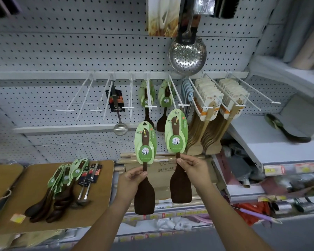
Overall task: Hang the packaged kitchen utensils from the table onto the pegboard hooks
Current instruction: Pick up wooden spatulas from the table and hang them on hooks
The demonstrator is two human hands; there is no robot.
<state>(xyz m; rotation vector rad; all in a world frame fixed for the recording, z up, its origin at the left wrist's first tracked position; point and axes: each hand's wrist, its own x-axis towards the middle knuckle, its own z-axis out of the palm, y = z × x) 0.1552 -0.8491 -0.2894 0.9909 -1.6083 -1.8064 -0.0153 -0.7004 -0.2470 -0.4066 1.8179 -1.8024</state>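
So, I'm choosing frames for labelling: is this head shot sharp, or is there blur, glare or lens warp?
Head view: centre sharp, logos legible on the left spatula and right spatula; the pegboard rails bow from wide-angle distortion; edges smear, notably the dark spoon at right; the steel skimmer shows soft highlights, no harsh glare; lighting even.

I had flat, cool, even light with faint shadows. Focus was sharpest around my left hand (132,178) and right hand (194,169); glare hit the steel skimmer (187,55) well above them, and far edges bowed and smeared
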